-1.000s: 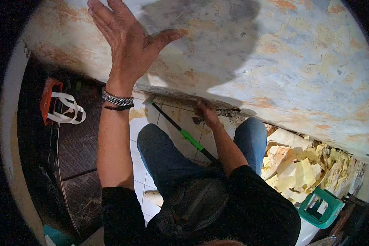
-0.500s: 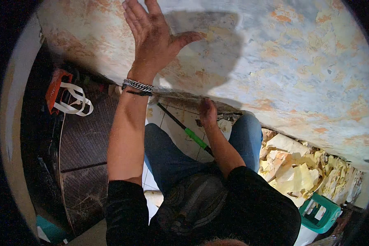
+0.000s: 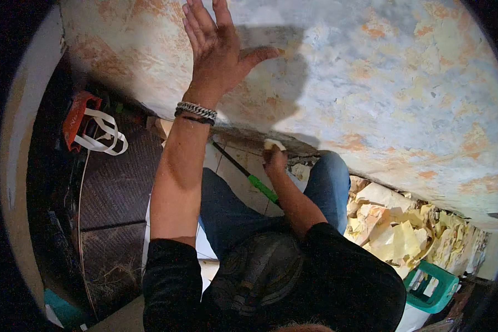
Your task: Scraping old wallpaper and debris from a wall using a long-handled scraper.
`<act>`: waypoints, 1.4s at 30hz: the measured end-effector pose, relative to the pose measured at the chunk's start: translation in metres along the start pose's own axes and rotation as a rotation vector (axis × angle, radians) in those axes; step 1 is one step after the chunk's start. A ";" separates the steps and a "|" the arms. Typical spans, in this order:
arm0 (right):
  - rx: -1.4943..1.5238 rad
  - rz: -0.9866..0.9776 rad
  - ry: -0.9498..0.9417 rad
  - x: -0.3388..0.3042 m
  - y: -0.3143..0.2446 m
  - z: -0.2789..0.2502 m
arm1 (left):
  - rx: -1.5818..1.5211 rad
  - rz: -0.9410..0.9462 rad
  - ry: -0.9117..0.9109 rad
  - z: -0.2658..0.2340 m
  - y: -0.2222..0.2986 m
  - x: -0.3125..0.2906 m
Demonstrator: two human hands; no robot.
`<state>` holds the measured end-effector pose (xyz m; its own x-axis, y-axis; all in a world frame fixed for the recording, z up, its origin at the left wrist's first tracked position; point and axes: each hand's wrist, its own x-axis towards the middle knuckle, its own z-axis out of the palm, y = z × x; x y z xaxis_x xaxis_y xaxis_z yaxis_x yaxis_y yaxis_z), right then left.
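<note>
My left hand (image 3: 218, 58) is spread open with the palm against the patchy wall (image 3: 382, 94), whose paint is worn to white, blue-grey and orange. A chain bracelet (image 3: 198, 112) circles that wrist. Low down by the wall's foot, my right hand (image 3: 276, 160) is closed, with a small cream-coloured piece (image 3: 274, 145) showing at its top. Whether this is a paint flake or part of a tool, I cannot tell. Just left of that hand a black and green pole (image 3: 254, 181) lies slanting over the white floor tiles.
Peeled yellowish scraps (image 3: 395, 229) are heaped along the wall at the right, with a green plastic frame-like object (image 3: 432, 286) beside them. At the left are a dark ribbed panel (image 3: 113, 193) and an orange bag (image 3: 77, 123) with white handles. My knees flank the pole.
My right hand has shifted slightly down and left, and the cream piece now shows at its top. My left hand sits a little further right and lower in the picture.
</note>
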<state>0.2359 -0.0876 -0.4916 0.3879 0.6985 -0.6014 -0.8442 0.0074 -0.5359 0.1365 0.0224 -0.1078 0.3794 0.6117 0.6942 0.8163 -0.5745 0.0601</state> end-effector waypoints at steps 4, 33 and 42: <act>-0.031 0.296 -0.018 -0.003 -0.005 0.003 | -0.001 0.021 0.061 -0.004 -0.006 -0.006; -0.085 0.129 -0.399 0.049 -0.009 0.024 | -0.024 0.036 0.024 -0.004 0.009 0.004; -0.073 0.104 -0.170 -0.014 -0.019 0.070 | -0.020 0.042 -0.003 0.000 -0.011 -0.005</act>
<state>0.2201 -0.0474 -0.4315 0.2269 0.8037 -0.5500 -0.8449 -0.1185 -0.5217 0.1256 0.0254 -0.1118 0.4144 0.5886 0.6941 0.7910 -0.6102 0.0452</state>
